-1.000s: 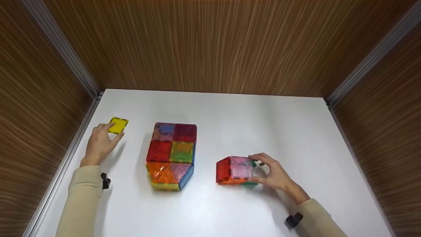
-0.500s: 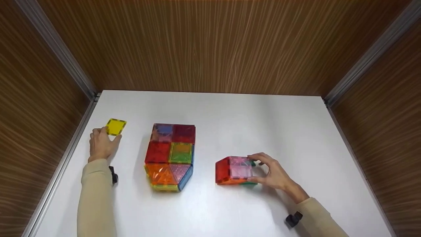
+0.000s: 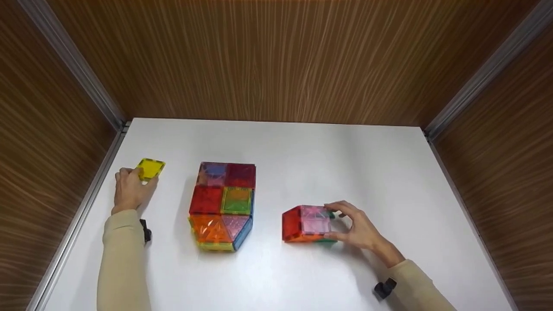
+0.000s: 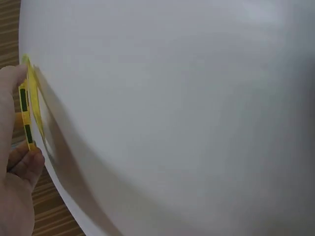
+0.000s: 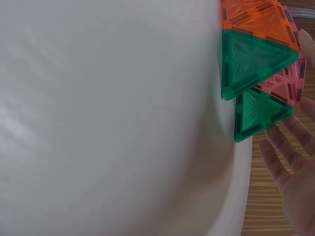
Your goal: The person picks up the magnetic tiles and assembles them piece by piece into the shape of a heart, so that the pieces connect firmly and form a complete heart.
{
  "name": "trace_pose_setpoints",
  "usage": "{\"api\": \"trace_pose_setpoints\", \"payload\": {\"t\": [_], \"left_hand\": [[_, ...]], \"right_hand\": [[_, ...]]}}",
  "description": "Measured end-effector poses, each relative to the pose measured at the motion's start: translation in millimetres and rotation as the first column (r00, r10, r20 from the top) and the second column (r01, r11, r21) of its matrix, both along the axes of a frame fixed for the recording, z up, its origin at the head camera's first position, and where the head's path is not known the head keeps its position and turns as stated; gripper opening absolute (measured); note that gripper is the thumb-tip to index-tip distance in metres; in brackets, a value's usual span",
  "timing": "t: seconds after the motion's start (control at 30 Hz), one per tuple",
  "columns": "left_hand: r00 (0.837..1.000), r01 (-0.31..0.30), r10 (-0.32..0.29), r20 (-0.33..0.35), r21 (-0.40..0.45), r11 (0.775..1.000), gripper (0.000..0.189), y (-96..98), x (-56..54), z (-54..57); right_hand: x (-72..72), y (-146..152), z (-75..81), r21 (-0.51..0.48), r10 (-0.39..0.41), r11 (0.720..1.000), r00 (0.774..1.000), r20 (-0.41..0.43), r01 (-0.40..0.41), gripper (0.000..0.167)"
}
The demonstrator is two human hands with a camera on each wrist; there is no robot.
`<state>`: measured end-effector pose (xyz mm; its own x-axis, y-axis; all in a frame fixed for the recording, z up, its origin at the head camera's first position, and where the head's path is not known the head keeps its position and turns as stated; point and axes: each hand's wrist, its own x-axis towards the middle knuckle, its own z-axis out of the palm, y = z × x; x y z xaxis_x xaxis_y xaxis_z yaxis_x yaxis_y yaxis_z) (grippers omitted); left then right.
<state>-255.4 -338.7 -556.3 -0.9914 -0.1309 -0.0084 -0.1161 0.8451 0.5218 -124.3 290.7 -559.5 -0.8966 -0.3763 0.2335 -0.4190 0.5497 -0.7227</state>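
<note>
At the table's left side my left hand (image 3: 131,188) pinches a yellow square magnetic tile (image 3: 151,168) by its edges, between thumb and fingers. The left wrist view shows the tile (image 4: 27,115) nearly edge-on, tilted against the white surface. My right hand (image 3: 359,229) holds a small block of magnetic tiles (image 3: 315,219), thumb on its near side and fingers on its far side. That block has a pink top, a red sloping left side and orange along the front. Two green triangle tiles (image 5: 253,61) at its right end show in the right wrist view.
A larger structure of magnetic tiles (image 3: 207,200), in red, purple, orange, yellow and blue, stands left of centre between my hands. The white table (image 3: 276,276) is bounded by wood-grain panels (image 3: 276,60) at the back and both sides.
My left hand and the yellow tile have shifted slightly down, and the tile has tilted. The left forearm has swung rightward. My right hand and its block stay nearly still.
</note>
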Motion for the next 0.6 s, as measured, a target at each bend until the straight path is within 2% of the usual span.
{"api": "trace_pose_setpoints", "payload": {"t": [0.17, 0.37, 0.47, 0.6], "left_hand": [[0.996, 0.032, -0.032, -0.086, -0.002, 0.999, 0.066, 6.7, 6.2, 11.3], [0.98, 0.103, -0.1, -0.171, 0.007, 0.995, 0.064, 29.0, 11.1, 39.2], [0.96, 0.161, -0.16, -0.229, -0.012, 0.987, 0.061, 44.7, 13.8, 53.5], [0.914, 0.271, -0.269, -0.304, -0.034, 0.962, 0.059, 70.4, 20.3, 70.6]], "right_hand": [[-1.3, -0.4, 0.1, -0.006, -0.003, 1.0, 1.0, -0.002, 0.003, 0.069], [-2.8, 1.0, 0.7, 0.01, -0.001, 1.0, 1.0, 0.004, 0.001, 0.068], [-3.0, 1.0, 0.5, 0.015, -0.001, 1.0, 1.0, 0.006, 0.001, 0.068], [-2.4, 0.3, -0.4, 0.017, 0.001, 1.0, 1.0, 0.007, -0.001, 0.069]]}}
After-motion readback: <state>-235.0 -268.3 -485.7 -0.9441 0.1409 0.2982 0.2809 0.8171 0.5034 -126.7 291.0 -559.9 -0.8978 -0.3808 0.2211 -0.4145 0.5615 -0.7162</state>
